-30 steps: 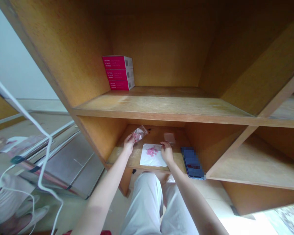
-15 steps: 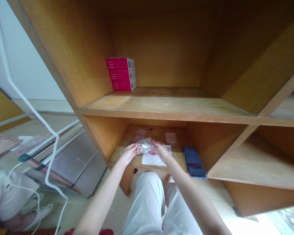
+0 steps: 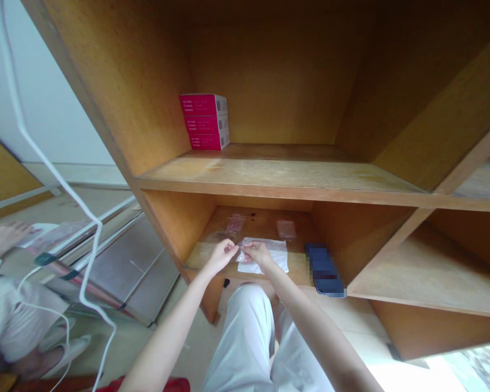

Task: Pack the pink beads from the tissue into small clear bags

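In the head view, a small clear plastic bag [image 3: 242, 256] with something pinkish in it is between my two hands, above the lower shelf. My left hand [image 3: 222, 256] pinches its left edge with closed fingertips. On the other side my right hand [image 3: 257, 253] has its fingers closed on the bag, hiding part of it. Beneath lies a white sheet [image 3: 278, 256], partly covered by the right hand. Just behind, another clear bag with pink pieces [image 3: 234, 223] rests on the shelf. A flat clear bag [image 3: 286, 229] lies further right.
A dark blue, partly pixelated object [image 3: 324, 267] lies at the shelf's right side. Three stacked pink boxes [image 3: 204, 125] stand on the upper shelf [image 3: 277, 174]. At left hangs a white cable [image 3: 57, 174]; beyond it are a metal-framed case [image 3: 139, 272] and another person's hand [image 3: 6, 238].
My hands have come closer together, the right one moving left. The bag, spread out between them before, is now bunched and lower, and more of the white sheet shows.
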Demonstrator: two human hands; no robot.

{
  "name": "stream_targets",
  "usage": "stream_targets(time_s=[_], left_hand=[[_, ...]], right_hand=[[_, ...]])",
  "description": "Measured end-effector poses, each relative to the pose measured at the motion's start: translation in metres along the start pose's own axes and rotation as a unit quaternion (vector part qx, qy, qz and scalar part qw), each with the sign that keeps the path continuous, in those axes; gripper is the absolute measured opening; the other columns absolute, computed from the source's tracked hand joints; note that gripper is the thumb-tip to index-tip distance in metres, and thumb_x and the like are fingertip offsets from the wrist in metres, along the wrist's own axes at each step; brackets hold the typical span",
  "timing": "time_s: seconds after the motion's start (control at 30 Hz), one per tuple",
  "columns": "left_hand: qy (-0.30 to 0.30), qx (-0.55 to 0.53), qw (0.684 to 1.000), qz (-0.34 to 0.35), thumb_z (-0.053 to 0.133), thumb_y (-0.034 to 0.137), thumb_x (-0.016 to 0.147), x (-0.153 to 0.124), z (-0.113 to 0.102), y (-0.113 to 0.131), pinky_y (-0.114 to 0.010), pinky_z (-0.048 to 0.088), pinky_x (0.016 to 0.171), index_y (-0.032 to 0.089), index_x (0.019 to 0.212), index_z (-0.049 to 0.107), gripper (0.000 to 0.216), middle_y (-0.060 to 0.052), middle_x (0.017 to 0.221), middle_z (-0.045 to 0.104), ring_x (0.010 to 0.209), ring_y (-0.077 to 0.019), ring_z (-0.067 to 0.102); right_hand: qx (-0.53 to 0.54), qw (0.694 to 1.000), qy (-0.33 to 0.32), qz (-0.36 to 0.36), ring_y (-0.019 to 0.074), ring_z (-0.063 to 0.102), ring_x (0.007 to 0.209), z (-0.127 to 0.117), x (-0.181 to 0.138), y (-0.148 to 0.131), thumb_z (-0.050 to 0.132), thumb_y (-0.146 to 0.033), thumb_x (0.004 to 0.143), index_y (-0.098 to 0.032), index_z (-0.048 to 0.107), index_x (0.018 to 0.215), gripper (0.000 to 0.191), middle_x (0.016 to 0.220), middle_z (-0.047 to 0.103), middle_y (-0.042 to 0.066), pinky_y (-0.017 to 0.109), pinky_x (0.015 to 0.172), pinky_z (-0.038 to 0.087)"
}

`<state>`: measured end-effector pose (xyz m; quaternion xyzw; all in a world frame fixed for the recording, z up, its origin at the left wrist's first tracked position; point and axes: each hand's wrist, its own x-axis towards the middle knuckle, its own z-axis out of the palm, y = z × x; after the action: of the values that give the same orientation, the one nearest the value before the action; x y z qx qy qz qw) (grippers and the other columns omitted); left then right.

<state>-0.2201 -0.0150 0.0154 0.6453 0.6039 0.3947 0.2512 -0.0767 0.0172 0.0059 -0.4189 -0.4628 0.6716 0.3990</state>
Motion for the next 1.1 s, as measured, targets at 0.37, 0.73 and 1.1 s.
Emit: stream_targets(time_s=[0.37,0.73,1.1], left_hand=[[-0.071,0.033,0.996,0.037,0.053,0.031,0.069,0.009,0.008,0.003,-0.02,0.034,0.05,0.015,0.064,0.054,0.017,0.001,0.06,0.055,0.054,-0.0096,0.047],[-0.068,0.123,0.989,0.046,0.051,0.023,0.065,0.014,0.006,0.003,-0.021,0.032,0.05,0.015,0.058,0.058,0.012,-0.001,0.056,0.059,0.054,-0.0118,0.051],[-0.05,0.156,0.987,0.011,0.047,0.022,0.067,0.017,0.004,0.009,-0.022,0.034,0.052,0.016,0.056,0.059,0.017,-0.002,0.055,0.06,0.056,-0.0136,0.053]], right_hand=[[0.01,0.995,-0.101,-0.004,0.0099,0.058,0.049,-0.007,-0.009,-0.018,0.061,-0.026,0.063,-0.013,0.061,0.061,0.013,0.058,0.062,0.003,0.023,0.055,0.049],[-0.031,0.997,-0.071,0.016,0.0119,0.06,0.051,-0.003,-0.009,-0.017,0.06,-0.023,0.063,-0.013,0.061,0.058,0.012,0.054,0.063,0.003,0.023,0.053,0.049],[-0.108,0.992,-0.041,-0.047,0.0105,0.055,0.045,0.003,0.001,-0.012,0.056,-0.015,0.059,-0.015,0.057,0.053,0.006,0.047,0.058,-0.001,0.02,0.045,0.044]])
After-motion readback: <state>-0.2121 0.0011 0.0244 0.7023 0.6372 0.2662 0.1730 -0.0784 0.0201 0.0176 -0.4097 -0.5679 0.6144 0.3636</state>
